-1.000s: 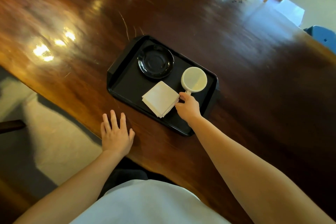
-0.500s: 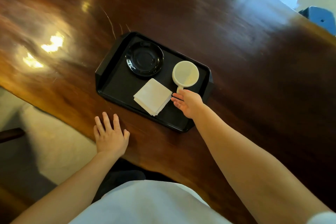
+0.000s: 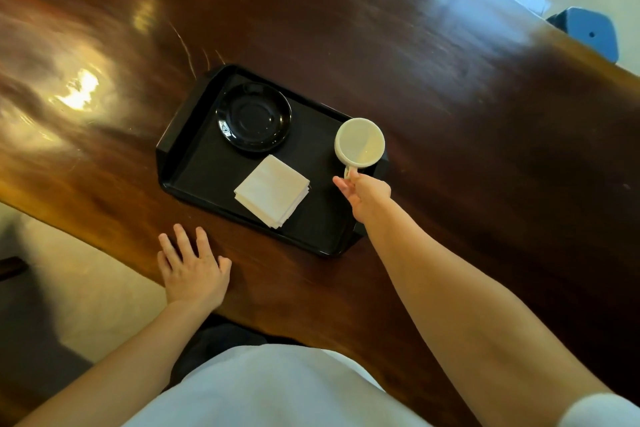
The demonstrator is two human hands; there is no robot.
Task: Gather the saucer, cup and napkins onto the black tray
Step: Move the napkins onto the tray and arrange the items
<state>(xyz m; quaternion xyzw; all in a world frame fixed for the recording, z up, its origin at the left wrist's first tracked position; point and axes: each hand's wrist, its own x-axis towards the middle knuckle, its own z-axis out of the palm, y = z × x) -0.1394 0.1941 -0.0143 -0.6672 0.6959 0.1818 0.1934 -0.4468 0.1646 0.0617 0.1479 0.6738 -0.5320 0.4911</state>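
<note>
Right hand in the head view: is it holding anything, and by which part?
The right hand pinches the white ceramic cup by its handle, over the black plastic tray. The left hand lies flat, empty.

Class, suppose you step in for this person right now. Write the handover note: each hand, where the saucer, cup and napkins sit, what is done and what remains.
Left hand: flat and open on the wooden table, near the black tray, holding nothing.
Right hand: at the handle of the white cup; fingers touch it, but whether they grip it cannot be told.
Saucer: on the tray's far left part.
Napkins: stacked near the tray's front edge.
Cup: upright at the tray's right end.
Done: all three on the tray.
Left: release the cup if held.
</note>
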